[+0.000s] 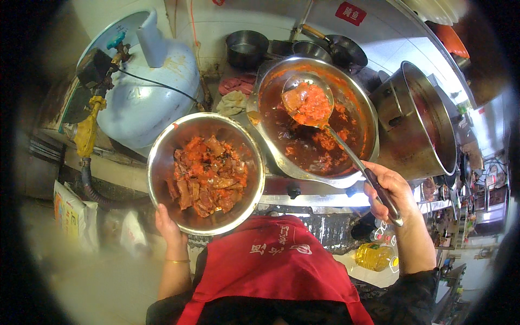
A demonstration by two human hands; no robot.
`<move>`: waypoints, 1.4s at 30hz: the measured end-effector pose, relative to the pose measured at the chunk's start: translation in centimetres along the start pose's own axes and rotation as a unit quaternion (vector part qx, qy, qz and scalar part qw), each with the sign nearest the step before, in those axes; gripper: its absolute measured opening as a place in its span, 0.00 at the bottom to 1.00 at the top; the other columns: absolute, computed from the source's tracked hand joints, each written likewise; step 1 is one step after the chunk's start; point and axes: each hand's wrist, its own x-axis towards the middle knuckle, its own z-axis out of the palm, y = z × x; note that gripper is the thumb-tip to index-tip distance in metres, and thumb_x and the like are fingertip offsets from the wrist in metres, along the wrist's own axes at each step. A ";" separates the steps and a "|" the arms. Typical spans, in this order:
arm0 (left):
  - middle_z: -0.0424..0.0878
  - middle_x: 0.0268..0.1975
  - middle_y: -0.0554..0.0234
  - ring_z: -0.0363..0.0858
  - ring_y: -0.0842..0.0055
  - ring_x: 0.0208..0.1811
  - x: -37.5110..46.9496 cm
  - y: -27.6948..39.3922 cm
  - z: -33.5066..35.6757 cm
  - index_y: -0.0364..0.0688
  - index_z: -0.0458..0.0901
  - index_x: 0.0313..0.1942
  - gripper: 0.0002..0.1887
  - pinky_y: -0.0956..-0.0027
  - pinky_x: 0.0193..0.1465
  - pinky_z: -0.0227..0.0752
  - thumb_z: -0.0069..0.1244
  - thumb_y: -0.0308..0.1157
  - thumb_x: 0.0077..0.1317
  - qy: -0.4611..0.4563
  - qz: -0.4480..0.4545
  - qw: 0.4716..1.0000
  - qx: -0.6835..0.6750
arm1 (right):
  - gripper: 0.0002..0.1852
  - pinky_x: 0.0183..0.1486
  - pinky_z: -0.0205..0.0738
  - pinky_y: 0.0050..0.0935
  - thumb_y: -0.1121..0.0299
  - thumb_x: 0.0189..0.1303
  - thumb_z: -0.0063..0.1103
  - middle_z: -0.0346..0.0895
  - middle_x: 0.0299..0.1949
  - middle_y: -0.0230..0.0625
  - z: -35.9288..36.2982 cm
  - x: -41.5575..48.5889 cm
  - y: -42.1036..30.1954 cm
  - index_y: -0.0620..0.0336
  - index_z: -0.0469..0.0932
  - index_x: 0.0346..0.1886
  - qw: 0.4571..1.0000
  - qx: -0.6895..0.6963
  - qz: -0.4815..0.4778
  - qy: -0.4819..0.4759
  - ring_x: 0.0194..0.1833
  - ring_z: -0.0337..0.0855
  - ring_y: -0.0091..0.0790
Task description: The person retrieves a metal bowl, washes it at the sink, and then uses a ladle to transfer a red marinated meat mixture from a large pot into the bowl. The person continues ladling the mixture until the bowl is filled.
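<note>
My left hand (171, 228) grips the near left rim of a stainless steel bowl (156, 183), thumb on the outside and the other fingers hidden beneath. Inside lie sliced brown meat pieces (211, 178) coated in red sauce. My right hand (388, 189) is closed around the dark handle of a metal ladle (343, 142). The ladle's round head is over a wide steel pan (315, 179) and holds a chunky red-orange mixture (313, 103) with a brown piece at its left side. Dark reddish liquid with red bits (300, 152) covers the pan's bottom.
A pale blue gas cylinder (150, 97) with a yellow regulator (87, 134) stands at left. Beside the pan are crumpled cloths (232, 102); a tall steel pot (400, 126) is at right. Behind sit a black pot (247, 50) and a wok (347, 50). An oil bottle (373, 256) lies low at right.
</note>
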 end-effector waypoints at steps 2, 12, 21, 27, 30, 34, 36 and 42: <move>0.76 0.51 0.60 0.76 0.72 0.52 0.1 -0.1 -0.1 0.36 0.73 0.53 0.19 0.65 0.55 0.72 0.45 0.44 0.74 -0.004 -0.010 1.000 -0.019 | 0.34 0.10 0.67 0.21 0.66 0.63 0.53 0.73 0.27 0.39 0.1 0.3 0.4 0.71 0.56 0.69 1.000 0.011 0.008 0.021 0.10 0.70 0.26; 0.78 0.47 0.61 0.78 0.73 0.48 -0.9 1.0 0.7 0.38 0.72 0.49 0.13 0.66 0.51 0.75 0.46 0.39 0.75 0.029 -0.026 0.999 -0.017 | 0.35 0.11 0.64 0.23 0.62 0.63 0.51 0.72 0.27 0.36 3.7 1.0 2.5 0.66 0.56 0.72 0.972 -0.212 -0.019 0.097 0.11 0.69 0.26; 0.79 0.47 0.63 0.78 0.76 0.47 -0.8 0.7 1.0 0.38 0.74 0.49 0.14 0.68 0.51 0.75 0.45 0.40 0.75 0.038 -0.013 0.999 -0.029 | 0.30 0.41 0.77 0.41 0.77 0.58 0.54 0.76 0.37 0.53 6.8 7.7 15.2 0.60 0.67 0.67 0.706 -0.684 -0.181 -0.030 0.39 0.80 0.53; 0.78 0.47 0.62 0.78 0.75 0.47 -0.5 0.2 0.3 0.38 0.74 0.49 0.15 0.68 0.52 0.75 0.45 0.41 0.75 0.065 -0.038 0.997 0.000 | 0.29 0.37 0.76 0.45 0.77 0.58 0.52 0.75 0.33 0.50 7.3 8.8 16.8 0.61 0.67 0.67 0.707 -0.658 -0.259 -0.029 0.33 0.79 0.54; 0.78 0.47 0.62 0.78 0.75 0.46 -0.4 0.3 0.3 0.38 0.74 0.48 0.14 0.67 0.51 0.75 0.44 0.40 0.75 0.036 -0.027 0.997 -0.065 | 0.29 0.49 0.77 0.41 0.77 0.60 0.52 0.78 0.47 0.59 7.4 9.2 16.4 0.63 0.67 0.67 0.768 -0.593 -0.236 -0.049 0.46 0.81 0.57; 0.78 0.45 0.62 0.78 0.75 0.46 -0.4 0.3 0.4 0.39 0.74 0.47 0.13 0.67 0.49 0.75 0.43 0.40 0.76 -0.006 -0.025 0.998 -0.055 | 0.29 0.54 0.74 0.36 0.77 0.62 0.50 0.79 0.50 0.56 7.4 9.1 16.2 0.64 0.64 0.69 0.808 -0.571 -0.125 -0.069 0.50 0.82 0.50; 0.77 0.44 0.63 0.77 0.76 0.45 -0.3 0.2 0.4 0.39 0.73 0.46 0.13 0.67 0.48 0.75 0.43 0.40 0.76 0.005 -0.016 1.000 -0.026 | 0.29 0.46 0.76 0.33 0.77 0.63 0.49 0.80 0.44 0.49 7.4 8.2 15.5 0.63 0.63 0.70 0.835 -0.510 -0.194 -0.072 0.42 0.84 0.42; 0.76 0.43 0.65 0.76 0.76 0.44 0.0 -0.2 0.0 0.40 0.73 0.45 0.14 0.67 0.47 0.75 0.45 0.42 0.75 0.048 -0.024 0.998 0.016 | 0.29 0.21 0.66 0.19 0.78 0.66 0.44 0.75 0.37 0.33 5.5 3.1 8.8 0.58 0.61 0.71 0.956 -0.280 -0.090 0.002 0.20 0.71 0.19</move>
